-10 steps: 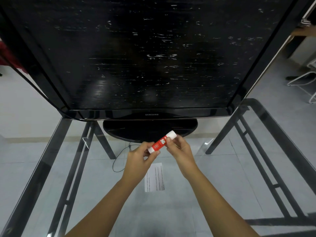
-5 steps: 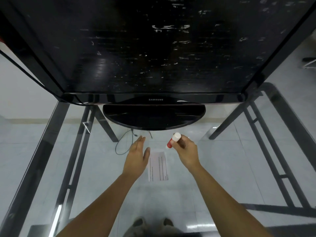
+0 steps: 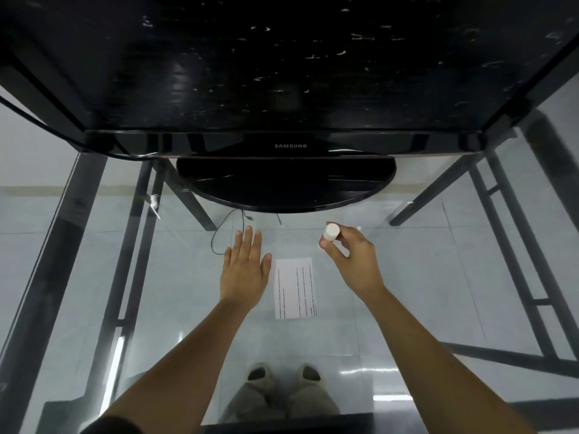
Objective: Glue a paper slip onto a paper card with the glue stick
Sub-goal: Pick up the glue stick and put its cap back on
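Glass desk [image 3: 438,277]: right hand [image 3: 354,261] fingers clamped the mostly hidden glue stick [image 3: 331,232]; left hand [image 3: 246,267] splayed flat at 9 o'clock of the paper [image 3: 296,288].

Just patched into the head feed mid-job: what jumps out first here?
A big black Samsung TV fills the top half, standing on a glass table. Below it, a printed paper slip lies flat between the hands: the left hand open and spread, the right hand gripping a glue stick.

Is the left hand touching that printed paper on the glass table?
Apart. The head view shows a strip of bare glass between the left hand and the paper beside it.
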Action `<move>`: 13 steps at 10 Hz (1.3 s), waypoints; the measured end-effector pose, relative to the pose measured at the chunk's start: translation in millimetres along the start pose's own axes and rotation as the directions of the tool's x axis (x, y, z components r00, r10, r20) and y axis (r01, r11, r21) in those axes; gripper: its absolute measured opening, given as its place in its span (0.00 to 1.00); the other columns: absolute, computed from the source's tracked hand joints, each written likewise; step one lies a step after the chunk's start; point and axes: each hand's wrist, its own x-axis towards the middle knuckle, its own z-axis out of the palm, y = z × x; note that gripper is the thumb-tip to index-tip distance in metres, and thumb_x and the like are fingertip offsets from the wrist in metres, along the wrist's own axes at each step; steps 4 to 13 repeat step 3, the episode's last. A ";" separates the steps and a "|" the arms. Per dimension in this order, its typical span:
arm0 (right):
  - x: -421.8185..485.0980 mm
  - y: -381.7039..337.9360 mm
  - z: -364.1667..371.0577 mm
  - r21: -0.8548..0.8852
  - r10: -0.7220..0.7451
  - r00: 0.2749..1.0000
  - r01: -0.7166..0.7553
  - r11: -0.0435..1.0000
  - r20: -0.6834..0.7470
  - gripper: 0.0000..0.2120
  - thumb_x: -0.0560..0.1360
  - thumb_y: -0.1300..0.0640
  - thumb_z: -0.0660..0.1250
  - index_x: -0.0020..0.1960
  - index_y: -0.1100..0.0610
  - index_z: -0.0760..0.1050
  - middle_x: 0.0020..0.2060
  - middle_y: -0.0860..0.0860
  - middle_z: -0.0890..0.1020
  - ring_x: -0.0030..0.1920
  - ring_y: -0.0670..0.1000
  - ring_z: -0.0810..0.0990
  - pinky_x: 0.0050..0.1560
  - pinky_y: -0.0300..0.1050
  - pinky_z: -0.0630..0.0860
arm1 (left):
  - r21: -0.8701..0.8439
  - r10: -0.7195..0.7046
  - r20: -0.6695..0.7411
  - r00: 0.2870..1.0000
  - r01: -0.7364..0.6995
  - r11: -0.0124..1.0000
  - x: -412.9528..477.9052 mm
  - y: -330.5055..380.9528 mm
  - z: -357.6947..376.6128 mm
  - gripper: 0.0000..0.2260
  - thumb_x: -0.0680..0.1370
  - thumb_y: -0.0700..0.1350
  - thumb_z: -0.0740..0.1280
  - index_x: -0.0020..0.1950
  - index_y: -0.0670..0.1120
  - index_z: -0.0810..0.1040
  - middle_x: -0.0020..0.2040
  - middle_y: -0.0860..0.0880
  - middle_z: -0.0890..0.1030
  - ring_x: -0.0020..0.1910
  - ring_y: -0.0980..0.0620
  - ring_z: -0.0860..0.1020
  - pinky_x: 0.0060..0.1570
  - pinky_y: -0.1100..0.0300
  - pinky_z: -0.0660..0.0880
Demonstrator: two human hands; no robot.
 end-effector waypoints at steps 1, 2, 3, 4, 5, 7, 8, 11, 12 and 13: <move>1.1 0.0 0.2 -0.037 -0.003 1.000 0.002 0.999 -0.014 0.15 0.73 0.55 0.69 0.58 0.58 0.76 0.51 0.52 0.81 0.51 0.46 0.77 0.56 0.41 0.74 | 0.024 0.000 0.020 1.000 -0.001 1.000 1.1 -2.9 3.5 0.25 0.81 0.54 0.46 0.76 0.48 0.45 0.78 0.49 0.45 0.76 0.49 0.41 0.73 0.53 0.41; 0.2 -2.5 -0.8 -0.125 0.004 1.000 -0.003 0.992 0.011 0.14 0.73 0.57 0.69 0.57 0.60 0.76 0.52 0.54 0.81 0.51 0.47 0.76 0.58 0.48 0.75 | 0.011 0.009 0.012 1.000 -0.009 1.000 -1.0 -1.1 3.2 0.25 0.81 0.53 0.46 0.76 0.48 0.44 0.78 0.49 0.45 0.76 0.50 0.40 0.73 0.54 0.40; -2.4 1.1 0.3 -0.130 0.059 0.998 -0.055 0.990 0.027 0.20 0.72 0.57 0.70 0.63 0.59 0.72 0.58 0.55 0.78 0.58 0.50 0.76 0.63 0.48 0.73 | -0.003 0.004 0.005 1.000 -0.004 1.000 0.6 -0.9 2.4 0.25 0.81 0.54 0.45 0.76 0.48 0.44 0.78 0.49 0.44 0.76 0.49 0.40 0.72 0.54 0.39; -2.4 1.1 0.3 -0.130 0.059 0.998 -0.055 0.990 0.027 0.20 0.72 0.57 0.70 0.63 0.59 0.72 0.58 0.55 0.78 0.58 0.50 0.76 0.63 0.48 0.73 | -0.003 0.004 0.005 1.000 -0.004 1.000 0.6 -0.9 2.4 0.25 0.81 0.54 0.45 0.76 0.48 0.44 0.78 0.49 0.44 0.76 0.49 0.40 0.72 0.54 0.39; -2.4 1.1 0.3 -0.130 0.059 0.998 -0.055 0.990 0.027 0.20 0.72 0.57 0.70 0.63 0.59 0.72 0.58 0.55 0.78 0.58 0.50 0.76 0.63 0.48 0.73 | -0.003 0.004 0.005 1.000 -0.004 1.000 0.6 -0.9 2.4 0.25 0.81 0.54 0.45 0.76 0.48 0.44 0.78 0.49 0.44 0.76 0.49 0.40 0.72 0.54 0.39; -2.4 1.1 0.3 -0.130 0.059 0.998 -0.055 0.990 0.027 0.20 0.72 0.57 0.70 0.63 0.59 0.72 0.58 0.55 0.78 0.58 0.50 0.76 0.63 0.48 0.73 | -0.003 0.004 0.005 1.000 -0.004 1.000 0.6 -0.9 2.4 0.25 0.81 0.54 0.45 0.76 0.48 0.44 0.78 0.49 0.44 0.76 0.49 0.40 0.72 0.54 0.39; -2.4 1.1 0.3 -0.130 0.059 0.998 -0.055 0.990 0.027 0.20 0.72 0.57 0.70 0.63 0.59 0.72 0.58 0.55 0.78 0.58 0.50 0.76 0.63 0.48 0.73 | -0.003 0.004 0.005 1.000 -0.004 1.000 0.6 -0.9 2.4 0.25 0.81 0.54 0.45 0.76 0.48 0.44 0.78 0.49 0.44 0.76 0.49 0.40 0.72 0.54 0.39; -2.4 1.1 0.3 -0.130 0.059 0.998 -0.055 0.990 0.027 0.20 0.72 0.57 0.70 0.63 0.59 0.72 0.58 0.55 0.78 0.58 0.50 0.76 0.63 0.48 0.73 | -0.003 0.004 0.005 1.000 -0.004 1.000 0.6 -0.9 2.4 0.25 0.81 0.54 0.45 0.76 0.48 0.44 0.78 0.49 0.44 0.76 0.49 0.40 0.72 0.54 0.39; -2.4 1.1 0.3 -0.130 0.059 0.998 -0.055 0.990 0.027 0.20 0.72 0.57 0.70 0.63 0.59 0.72 0.58 0.55 0.78 0.58 0.50 0.76 0.63 0.48 0.73 | -0.003 0.004 0.005 1.000 -0.004 1.000 0.6 -0.9 2.4 0.25 0.81 0.54 0.45 0.76 0.48 0.44 0.78 0.49 0.44 0.76 0.49 0.40 0.72 0.54 0.39; -2.4 1.1 0.3 -0.130 0.059 0.998 -0.055 0.990 0.027 0.20 0.72 0.57 0.70 0.63 0.59 0.72 0.58 0.55 0.78 0.58 0.50 0.76 0.63 0.48 0.73 | -0.003 0.004 0.005 1.000 -0.004 1.000 0.6 -0.9 2.4 0.25 0.81 0.54 0.45 0.76 0.48 0.44 0.78 0.49 0.44 0.76 0.49 0.40 0.72 0.54 0.39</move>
